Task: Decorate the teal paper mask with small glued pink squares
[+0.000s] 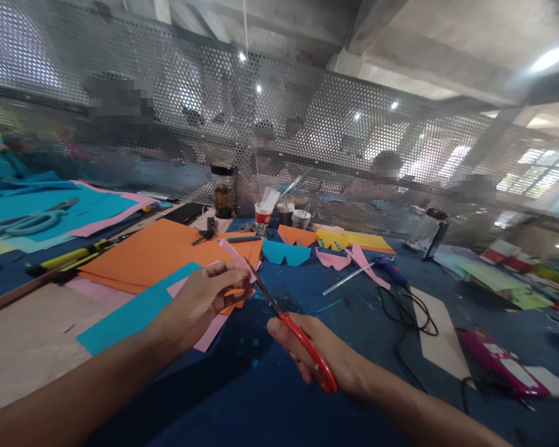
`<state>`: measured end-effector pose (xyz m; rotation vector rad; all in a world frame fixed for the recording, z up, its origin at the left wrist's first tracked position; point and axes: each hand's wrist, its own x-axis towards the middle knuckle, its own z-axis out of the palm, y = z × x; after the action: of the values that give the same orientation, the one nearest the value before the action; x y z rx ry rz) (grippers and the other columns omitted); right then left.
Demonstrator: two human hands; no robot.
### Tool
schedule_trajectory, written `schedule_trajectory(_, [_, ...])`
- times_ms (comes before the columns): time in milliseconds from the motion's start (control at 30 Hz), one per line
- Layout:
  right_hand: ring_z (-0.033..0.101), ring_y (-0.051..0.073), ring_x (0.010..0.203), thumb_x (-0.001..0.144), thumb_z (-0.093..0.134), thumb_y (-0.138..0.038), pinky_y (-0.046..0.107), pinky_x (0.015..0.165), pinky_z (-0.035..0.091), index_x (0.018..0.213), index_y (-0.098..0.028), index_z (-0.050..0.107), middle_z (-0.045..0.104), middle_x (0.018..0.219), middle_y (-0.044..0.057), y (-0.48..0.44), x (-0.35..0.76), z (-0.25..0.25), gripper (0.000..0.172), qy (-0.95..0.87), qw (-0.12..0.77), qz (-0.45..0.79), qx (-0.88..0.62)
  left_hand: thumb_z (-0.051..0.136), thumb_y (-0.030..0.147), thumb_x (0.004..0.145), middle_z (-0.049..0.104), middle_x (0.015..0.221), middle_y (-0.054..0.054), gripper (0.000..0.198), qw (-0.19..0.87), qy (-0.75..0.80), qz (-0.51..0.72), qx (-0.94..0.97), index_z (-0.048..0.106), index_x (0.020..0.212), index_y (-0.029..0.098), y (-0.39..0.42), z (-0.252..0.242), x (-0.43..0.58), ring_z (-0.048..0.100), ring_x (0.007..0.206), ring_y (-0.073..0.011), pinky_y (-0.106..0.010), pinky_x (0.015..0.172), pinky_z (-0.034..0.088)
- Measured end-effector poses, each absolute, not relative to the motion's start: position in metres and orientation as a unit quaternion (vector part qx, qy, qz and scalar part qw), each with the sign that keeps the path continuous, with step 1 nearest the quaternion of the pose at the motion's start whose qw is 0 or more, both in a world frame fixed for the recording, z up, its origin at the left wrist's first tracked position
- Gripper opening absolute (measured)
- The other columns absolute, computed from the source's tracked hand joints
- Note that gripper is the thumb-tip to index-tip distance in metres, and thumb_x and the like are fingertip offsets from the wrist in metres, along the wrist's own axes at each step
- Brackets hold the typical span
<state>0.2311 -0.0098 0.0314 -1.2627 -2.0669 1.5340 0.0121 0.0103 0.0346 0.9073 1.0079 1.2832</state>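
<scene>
Right grip (330, 347) wraps red scissors (304, 341); left grip (200, 295) pinches pink paper (231, 252), partly hidden.

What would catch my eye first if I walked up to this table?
Probably the red-handled scissors at the centre, in the fingers of the right hand, blades by a pink strip in the left hand. Then the large orange sheets on the left. Beyond the hands, small cut shapes in orange, blue, pink and yellow lie on the blue tabletop.
</scene>
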Motion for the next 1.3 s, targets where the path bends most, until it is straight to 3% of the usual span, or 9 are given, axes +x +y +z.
schedule_trajectory(667, [0.042, 0.005, 0.039, 0.094, 0.043, -0.075, 0.015, 0.039, 0.031, 0.072, -0.020, 0.040, 0.039, 0.052, -0.008, -0.0114, 0.2307, 0.0361, 0.059, -0.701, 0.142, 0.540, -0.443, 0.079, 0.028, 0.078, 0.067, 0.083, -0.004, 0.016, 0.607, 0.428, 0.545, 0.389, 0.073, 0.069, 0.016, 0.0132, 0.0299, 0.0080, 0.063, 0.084, -0.0177, -0.029, 0.083, 0.055])
schedule_trajectory(1300, [0.046, 0.006, 0.040, 0.093, 0.043, -0.075, 0.017, 0.039, 0.036, 0.067, -0.019, 0.040, 0.040, 0.049, -0.008, -0.0096, 0.2314, 0.0318, 0.062, -0.713, 0.159, 0.526, -0.436, 0.076, 0.032, 0.082, 0.064, 0.079, -0.004, 0.022, 0.606, 0.414, 0.548, 0.401, 0.071, 0.066, 0.016, 0.0147, 0.0305, 0.0058, 0.062, 0.078, -0.0171, -0.030, 0.079, 0.057])
